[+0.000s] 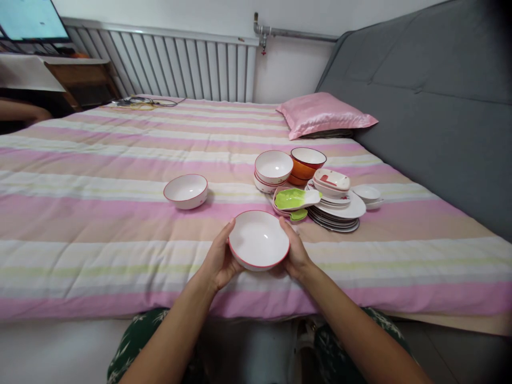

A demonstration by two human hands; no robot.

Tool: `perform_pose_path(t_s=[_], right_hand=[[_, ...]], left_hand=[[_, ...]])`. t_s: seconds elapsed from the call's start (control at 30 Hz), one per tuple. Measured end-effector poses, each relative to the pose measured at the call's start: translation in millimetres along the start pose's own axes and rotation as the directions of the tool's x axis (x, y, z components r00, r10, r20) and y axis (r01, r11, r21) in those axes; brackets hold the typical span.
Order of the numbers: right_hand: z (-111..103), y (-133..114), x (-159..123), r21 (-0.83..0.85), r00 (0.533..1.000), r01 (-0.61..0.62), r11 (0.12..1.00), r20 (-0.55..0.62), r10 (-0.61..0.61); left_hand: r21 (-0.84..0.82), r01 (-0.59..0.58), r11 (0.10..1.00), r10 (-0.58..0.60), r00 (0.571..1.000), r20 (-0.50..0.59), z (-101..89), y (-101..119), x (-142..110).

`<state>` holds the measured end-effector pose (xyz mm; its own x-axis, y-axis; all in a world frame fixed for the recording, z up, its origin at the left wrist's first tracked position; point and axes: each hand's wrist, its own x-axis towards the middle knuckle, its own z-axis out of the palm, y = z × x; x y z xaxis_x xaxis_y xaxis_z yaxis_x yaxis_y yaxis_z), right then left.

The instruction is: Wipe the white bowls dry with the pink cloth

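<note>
I hold a white bowl with a red rim (258,238) above the near edge of the striped bed. My left hand (219,260) cups its left side and my right hand (295,250) cups its right side, fingers wrapped round it. Another white bowl with a red rim (186,190) sits alone on the bed, up and to the left. To the right stands a group of dishes: stacked white bowls (273,168), an orange bowl (307,162), a green leaf-shaped dish (295,199) and a pile of plates (338,212).
A pink pillow (324,114) lies at the far right by the grey headboard (432,101). A radiator (176,64) runs along the far wall, with cables (144,101) on the bed's far edge. A desk with a screen (32,21) stands at far left.
</note>
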<state>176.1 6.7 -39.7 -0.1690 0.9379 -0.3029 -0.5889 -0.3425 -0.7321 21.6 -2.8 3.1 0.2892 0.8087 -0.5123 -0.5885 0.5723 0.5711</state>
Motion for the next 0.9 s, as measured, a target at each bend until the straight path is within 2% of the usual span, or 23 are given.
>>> perform_pose_path(t_s=[0.13,0.3,0.43,0.67,0.9], right_hand=[[-2.2,-1.5,0.9,0.012,1.000,-0.008,1.000,0.002,0.008],[-5.6,0.1,2.6,0.001,1.000,-0.023,1.000,0.004,0.023],[-6.1,1.3,3.1,-0.012,1.000,-0.022,1.000,-0.007,0.022],[-3.9,0.8,2.5,-0.031,0.999,-0.025,0.999,-0.034,0.024],[-4.6,0.5,1.7,-0.030,1.000,-0.029,0.999,-0.008,0.029]], left_hand=[[0.066,0.034,0.997,-0.036,0.999,0.028,-1.3,2.7,-2.0],[0.121,0.034,0.992,-0.033,0.999,-0.011,-0.2,2.4,-3.4],[0.158,-0.001,0.987,0.014,0.997,-0.076,1.3,0.1,-2.2],[0.147,-0.017,0.989,0.037,0.991,-0.131,1.8,-2.0,1.1],[0.141,-0.009,0.990,0.032,0.986,-0.161,0.8,-1.8,1.3]])
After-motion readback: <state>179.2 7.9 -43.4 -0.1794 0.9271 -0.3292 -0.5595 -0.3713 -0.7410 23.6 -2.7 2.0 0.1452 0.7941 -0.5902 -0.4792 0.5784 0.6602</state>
